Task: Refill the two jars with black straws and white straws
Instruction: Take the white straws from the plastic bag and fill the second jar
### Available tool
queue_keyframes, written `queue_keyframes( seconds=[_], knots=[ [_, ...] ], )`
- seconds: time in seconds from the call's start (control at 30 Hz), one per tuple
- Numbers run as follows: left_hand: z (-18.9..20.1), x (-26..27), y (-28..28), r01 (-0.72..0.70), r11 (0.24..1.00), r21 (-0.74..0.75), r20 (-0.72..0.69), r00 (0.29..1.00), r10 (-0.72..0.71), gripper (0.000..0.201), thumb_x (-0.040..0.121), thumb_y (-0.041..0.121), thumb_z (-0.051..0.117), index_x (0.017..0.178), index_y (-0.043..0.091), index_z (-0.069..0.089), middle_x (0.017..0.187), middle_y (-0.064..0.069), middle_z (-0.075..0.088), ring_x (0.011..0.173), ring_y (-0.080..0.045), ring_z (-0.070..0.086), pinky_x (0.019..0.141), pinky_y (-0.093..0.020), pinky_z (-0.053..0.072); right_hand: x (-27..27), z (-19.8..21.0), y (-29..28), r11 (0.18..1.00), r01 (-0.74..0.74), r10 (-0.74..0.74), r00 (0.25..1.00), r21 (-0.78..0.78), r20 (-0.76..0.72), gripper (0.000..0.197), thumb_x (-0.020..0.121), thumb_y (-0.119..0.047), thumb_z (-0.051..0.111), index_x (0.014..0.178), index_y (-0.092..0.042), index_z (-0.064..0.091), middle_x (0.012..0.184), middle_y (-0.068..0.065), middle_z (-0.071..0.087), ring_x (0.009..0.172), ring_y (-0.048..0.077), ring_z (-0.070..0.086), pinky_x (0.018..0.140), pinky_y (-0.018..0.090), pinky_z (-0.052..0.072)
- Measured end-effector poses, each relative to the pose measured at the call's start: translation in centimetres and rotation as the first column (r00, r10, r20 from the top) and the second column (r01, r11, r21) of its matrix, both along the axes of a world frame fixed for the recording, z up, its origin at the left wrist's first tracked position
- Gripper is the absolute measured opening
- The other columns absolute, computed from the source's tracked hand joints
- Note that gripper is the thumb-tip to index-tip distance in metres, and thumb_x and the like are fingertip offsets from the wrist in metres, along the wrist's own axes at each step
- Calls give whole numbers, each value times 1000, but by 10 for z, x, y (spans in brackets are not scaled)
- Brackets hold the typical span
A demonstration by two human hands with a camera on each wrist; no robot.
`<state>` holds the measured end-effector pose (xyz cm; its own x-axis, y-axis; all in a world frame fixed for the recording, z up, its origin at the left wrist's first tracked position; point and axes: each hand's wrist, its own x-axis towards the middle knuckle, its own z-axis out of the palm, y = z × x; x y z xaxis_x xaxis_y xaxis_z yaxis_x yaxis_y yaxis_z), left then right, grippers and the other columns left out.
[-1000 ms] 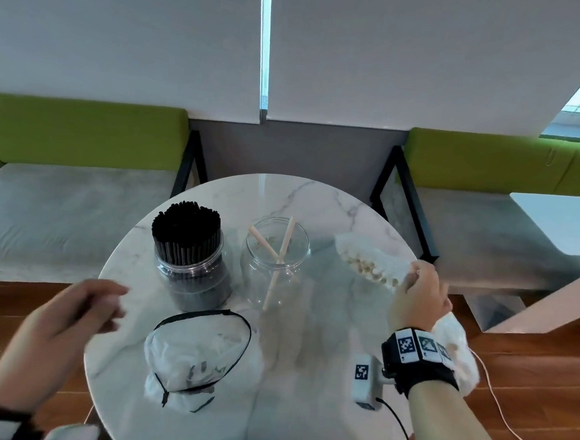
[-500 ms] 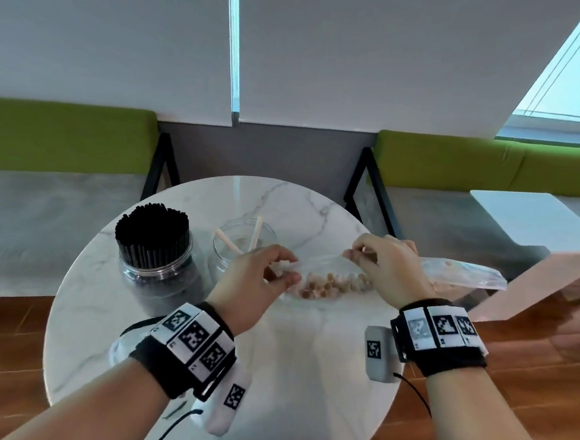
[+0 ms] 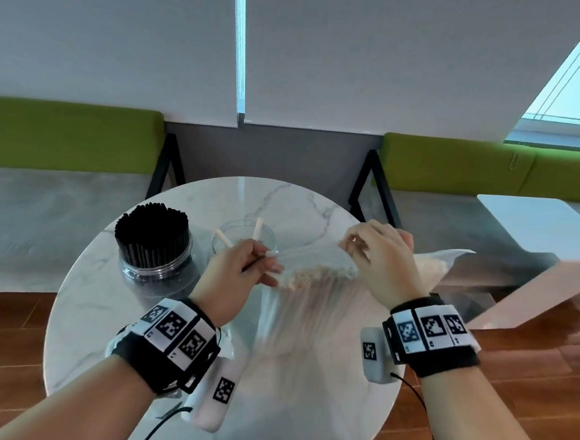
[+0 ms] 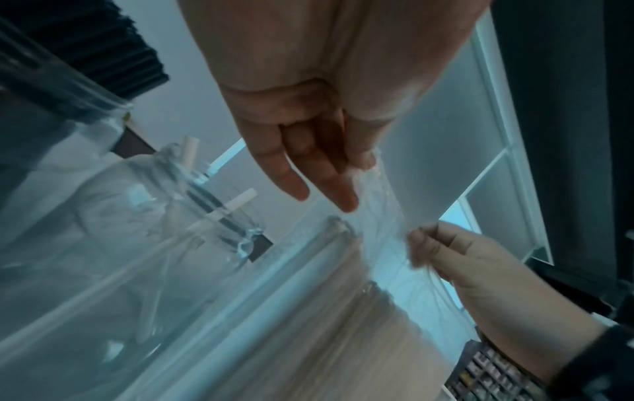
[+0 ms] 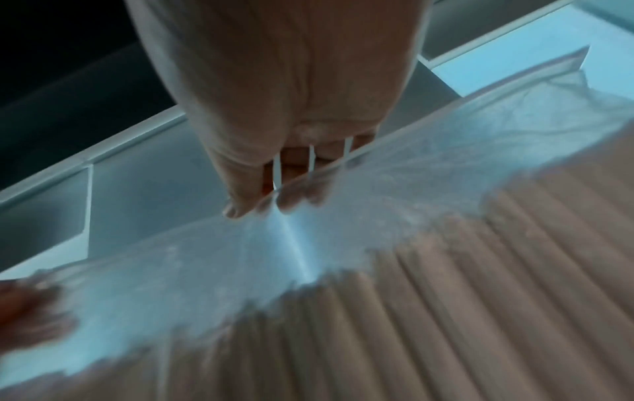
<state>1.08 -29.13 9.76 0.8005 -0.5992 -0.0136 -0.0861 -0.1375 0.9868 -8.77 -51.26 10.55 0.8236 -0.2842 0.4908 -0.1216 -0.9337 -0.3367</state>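
A clear plastic bag [image 3: 306, 310] full of white straws [image 3: 315, 276] hangs upright over the round marble table [image 3: 104, 310]. My left hand [image 3: 264, 266] pinches the bag's open top edge on the left; my right hand [image 3: 358, 248] pinches it on the right, stretching the mouth between them. Behind my left hand stands a clear jar [image 3: 243, 233] with two white straws [image 3: 258, 227] in it. Left of it, another clear jar [image 3: 155, 262] is packed with black straws [image 3: 152, 232]. The left wrist view shows the bag [image 4: 309, 312], the near-empty jar [image 4: 137, 244] and my right hand [image 4: 442, 252].
Green and grey benches [image 3: 63, 156] line the wall behind the table. A white table [image 3: 548, 231] stands at the right. A crumpled white bag is mostly hidden under my left forearm. Wooden floor surrounds the table.
My left hand came in from the left and took the bag's top edge. Both hands have turned the bag of white straws upright and pulled its mouth wider.
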Motion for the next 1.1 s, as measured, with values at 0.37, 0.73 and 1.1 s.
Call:
queue_keyframes(
  seconds=[0.37, 0.73, 1.1],
  knots=[
    [5, -4, 6, -87, 996, -25, 135, 987, 89, 8, 90, 11, 59, 85, 15, 63, 80, 0, 73, 80, -13, 71, 81, -31, 54, 33, -4, 69, 916, -384, 373, 922, 116, 104, 19, 89, -32, 62, 106, -25, 69, 99, -13, 68, 92, 9, 57, 98, 32, 34],
    [4, -8, 4, -127, 991, 52, 227, 967, 112, 10, 95, 12, 52, 86, 7, 55, 80, -1, 72, 69, 1, 65, 56, -8, 39, 39, -4, 51, 938, -345, 344, 938, 39, 44, 8, 89, -18, 56, 91, -21, 64, 85, -15, 60, 81, 10, 54, 91, 31, 38],
    [5, 0, 21, -202, 979, 39, 168, 967, 193, 15, 97, 13, 45, 85, 6, 52, 84, -5, 70, 39, 5, 50, 47, -23, 33, 7, -19, -74, 981, 179, -185, 979, -69, -82, 19, 91, -10, 50, 90, -26, 59, 96, -8, 59, 96, 20, 49, 92, 35, 28]
  ],
)
